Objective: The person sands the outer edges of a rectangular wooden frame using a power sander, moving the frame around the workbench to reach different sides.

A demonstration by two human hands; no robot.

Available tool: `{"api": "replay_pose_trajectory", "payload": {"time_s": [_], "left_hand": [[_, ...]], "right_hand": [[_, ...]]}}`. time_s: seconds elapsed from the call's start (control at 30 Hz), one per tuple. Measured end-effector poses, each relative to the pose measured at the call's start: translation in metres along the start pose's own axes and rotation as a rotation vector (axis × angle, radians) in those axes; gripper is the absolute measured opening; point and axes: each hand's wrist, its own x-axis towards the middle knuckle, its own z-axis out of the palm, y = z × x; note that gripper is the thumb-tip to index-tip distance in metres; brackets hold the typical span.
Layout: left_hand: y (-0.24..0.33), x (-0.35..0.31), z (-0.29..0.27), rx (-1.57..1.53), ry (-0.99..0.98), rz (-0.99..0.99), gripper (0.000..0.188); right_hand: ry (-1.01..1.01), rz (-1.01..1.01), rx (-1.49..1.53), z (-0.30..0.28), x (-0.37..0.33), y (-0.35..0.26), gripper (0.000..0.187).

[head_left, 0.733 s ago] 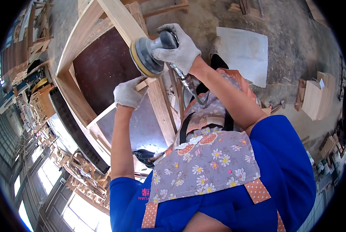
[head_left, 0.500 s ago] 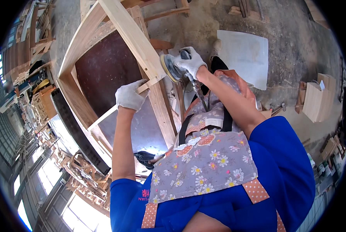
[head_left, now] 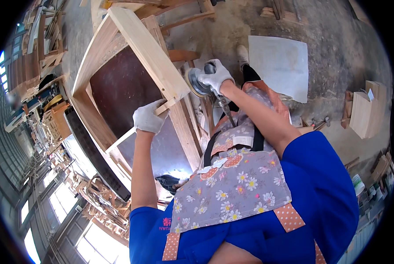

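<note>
My right hand (head_left: 217, 77), in a white work glove, is wrapped round the top of a round pneumatic sander (head_left: 198, 84) with an air hose fitting trailing toward my apron. The sander's pad is tilted on edge beside the corner of a pale wooden frame (head_left: 144, 48); whether it touches the wood I cannot tell. My left hand (head_left: 147, 118), also gloved, closes round a thin wooden crossbar (head_left: 167, 105) that runs across the frame. Its fingertips are partly hidden behind the bar. Dark brown and grey panels (head_left: 126, 83) show through the frame's openings.
Further wooden pieces (head_left: 184, 20) lie beyond the frame. A white sheet (head_left: 279, 66) covers part of the floor on the right, with stacked wooden blocks (head_left: 366, 112) farther right. A long dark beam (head_left: 95, 152) stands left of the frame. Piled wood lines the far left.
The sander and right hand have shifted slightly away from the frame's corner. The left hand keeps its hold on the crossbar, and the whole view has moved a little.
</note>
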Motion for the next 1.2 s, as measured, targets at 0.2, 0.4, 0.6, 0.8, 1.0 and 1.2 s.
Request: {"api": "replay_pose_trajectory", "payload": {"time_s": [0.2, 0.4, 0.6, 0.8, 1.0, 1.2], "left_hand": [[-0.011, 0.000, -0.006, -0.289, -0.243, -0.042, 0.053], [-0.030, 0.043, -0.025, -1.351, -0.117, -0.043, 0.063], [0.015, 0.120, -0.040, -1.274, 0.337, -0.269, 0.083], [0.010, 0.121, -0.001, -0.601, 0.341, -0.402, 0.071], [0.029, 0.133, -0.014, -0.694, 0.280, -0.440, 0.070], [0.035, 0.130, -0.023, -0.632, 0.228, -0.496, 0.073]], "right_hand": [[0.090, 0.112, 0.248, -0.029, 0.027, -0.013, 0.067], [0.147, -0.094, 0.209, -0.084, 0.063, -0.133, 0.074], [0.258, -0.326, -0.290, -0.094, 0.139, -0.216, 0.082], [0.098, -0.327, -0.766, -0.058, 0.218, -0.254, 0.081], [0.009, -0.285, -0.844, -0.023, 0.252, -0.318, 0.082], [-0.100, -0.285, -0.992, 0.027, 0.309, -0.331, 0.088]]}}
